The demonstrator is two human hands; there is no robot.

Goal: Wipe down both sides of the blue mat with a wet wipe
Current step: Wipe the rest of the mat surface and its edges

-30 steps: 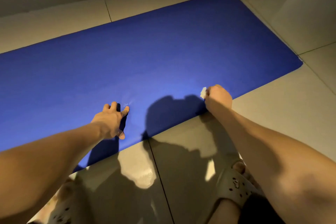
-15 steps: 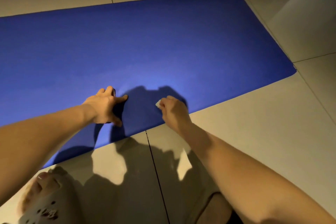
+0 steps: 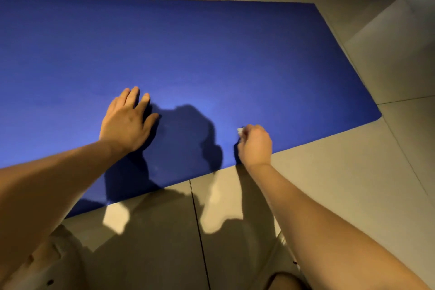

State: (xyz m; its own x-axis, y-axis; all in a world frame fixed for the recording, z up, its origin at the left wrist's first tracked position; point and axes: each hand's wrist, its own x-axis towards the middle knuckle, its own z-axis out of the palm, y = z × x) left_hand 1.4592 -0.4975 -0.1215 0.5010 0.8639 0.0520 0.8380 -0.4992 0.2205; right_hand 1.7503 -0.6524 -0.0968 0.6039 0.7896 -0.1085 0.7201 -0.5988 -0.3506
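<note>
**Wipe meets mat on tiled floor**

A blue mat lies flat on the tiled floor. The left hand presses it, fingers straight. The right hand, near the mat's closer edge, clenches a wet wipe (only a white scrap shows).

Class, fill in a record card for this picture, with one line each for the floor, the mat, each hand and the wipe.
floor: pale tiles
mat: blue, lying flat on the floor
left hand: palm down on the mat, fingers straight
right hand: curled round the wipe, near the mat's near edge
wipe: white, only a bit shows past the fingers
</note>
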